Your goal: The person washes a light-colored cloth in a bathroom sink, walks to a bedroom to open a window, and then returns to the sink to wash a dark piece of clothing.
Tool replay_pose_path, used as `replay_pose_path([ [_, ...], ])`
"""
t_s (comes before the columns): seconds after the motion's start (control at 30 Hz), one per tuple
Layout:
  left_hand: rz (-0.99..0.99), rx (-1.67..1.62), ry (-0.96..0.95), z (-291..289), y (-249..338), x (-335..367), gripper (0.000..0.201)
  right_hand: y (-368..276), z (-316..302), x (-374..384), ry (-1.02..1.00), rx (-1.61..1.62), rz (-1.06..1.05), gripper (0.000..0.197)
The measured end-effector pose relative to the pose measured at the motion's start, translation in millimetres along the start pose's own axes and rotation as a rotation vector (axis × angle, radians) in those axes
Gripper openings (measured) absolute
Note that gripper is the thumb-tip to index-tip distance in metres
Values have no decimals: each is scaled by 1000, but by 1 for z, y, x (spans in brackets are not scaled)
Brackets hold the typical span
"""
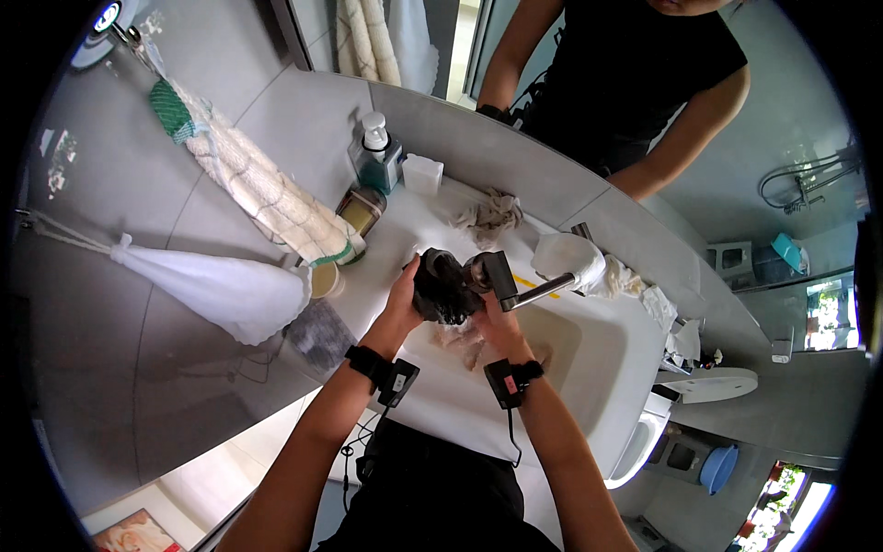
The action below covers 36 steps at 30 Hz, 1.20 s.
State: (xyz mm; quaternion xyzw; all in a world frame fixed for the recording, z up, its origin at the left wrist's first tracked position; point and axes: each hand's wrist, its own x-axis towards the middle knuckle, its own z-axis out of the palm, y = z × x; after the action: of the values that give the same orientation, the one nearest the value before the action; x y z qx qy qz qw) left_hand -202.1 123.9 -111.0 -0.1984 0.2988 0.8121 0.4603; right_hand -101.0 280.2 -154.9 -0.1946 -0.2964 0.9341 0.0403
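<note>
Both my hands hold a dark, glossy, wet-looking thing [440, 287] over the white sink [584, 386], right beside the tap [498, 279]. Its kind cannot be made out. My left hand [403, 299] grips its left side, thumb along the edge. On the lower right, my right hand [498, 324] presses against it, its fingers partly hidden by the tap and the dark thing. Below them in the basin lies something pale and brownish [469, 350], blurred by water. Each wrist wears a black strap with a small box.
A soap pump bottle [379, 156], a white box [422, 174], a crumpled cloth [492, 219] and a white bowl-like container [563, 258] line the counter's back. A towel [262, 189] and a white cloth [212, 287] hang at left. A mirror [782, 92] rises behind.
</note>
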Motion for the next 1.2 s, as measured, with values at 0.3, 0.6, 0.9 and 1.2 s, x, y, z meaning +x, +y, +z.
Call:
replay_pose_path([
  [0.3,16,102,127,-16,-32,23,46,28,61,-44,2,-975,-148,43],
  [0.6,107,256,255,-17,-45,40,39,9,80,-58,350,-347,36,23],
  [0.9,85,191,101,-23,-36,34,48,7,29,-39,461,-687,-111,20],
  [1.2,119,19,-91,-29,-46,30,26,2,8,-34,485,-160,-182,15],
])
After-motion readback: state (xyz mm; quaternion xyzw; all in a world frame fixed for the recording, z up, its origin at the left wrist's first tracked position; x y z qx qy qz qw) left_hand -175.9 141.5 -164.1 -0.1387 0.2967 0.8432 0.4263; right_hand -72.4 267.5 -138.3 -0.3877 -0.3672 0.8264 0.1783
